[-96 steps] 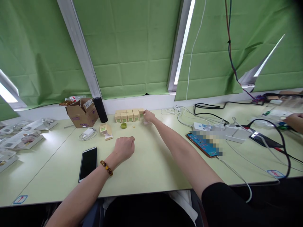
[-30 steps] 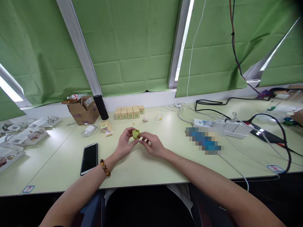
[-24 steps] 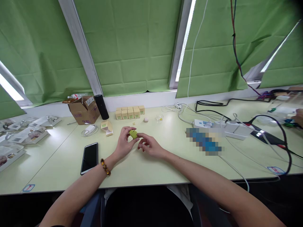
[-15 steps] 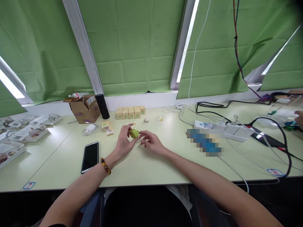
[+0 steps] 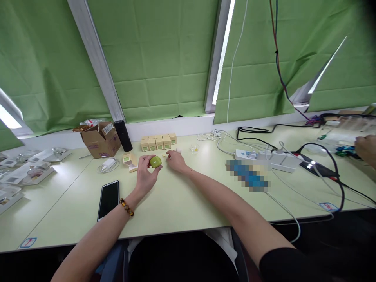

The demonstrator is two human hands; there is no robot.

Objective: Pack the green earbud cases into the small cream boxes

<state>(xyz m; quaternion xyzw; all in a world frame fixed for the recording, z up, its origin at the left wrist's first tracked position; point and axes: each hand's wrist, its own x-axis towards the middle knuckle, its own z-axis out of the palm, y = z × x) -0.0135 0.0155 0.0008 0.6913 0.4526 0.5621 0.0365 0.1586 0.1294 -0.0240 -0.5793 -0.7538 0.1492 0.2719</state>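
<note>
My left hand (image 5: pixel 147 172) grips a small rounded green earbud case (image 5: pixel 155 161) between thumb and fingers, above the table. Just to its right, my right hand (image 5: pixel 176 161) reaches forward, its fingers bent and slightly apart. By those fingertips lies a tiny yellow piece (image 5: pixel 163 156), too small to make out. A small pinkish-white object (image 5: pixel 178 150) sits behind the right hand, partly hidden. An opened little cream box (image 5: pixel 130 161) stands left of my left hand.
Several small cream boxes (image 5: pixel 158 142) stand in rows at the back. A phone (image 5: pixel 108 199), a cardboard box (image 5: pixel 101 141) and a black cylinder (image 5: pixel 123 135) are on the left. Power strips (image 5: pixel 282 160) and cables spread right, where another person's hand (image 5: pixel 366 149) shows.
My right hand has left the earbud case and moved forward to the tiny yellow piece. My left hand keeps the case, now turned and looking closed. The view has shifted slightly.
</note>
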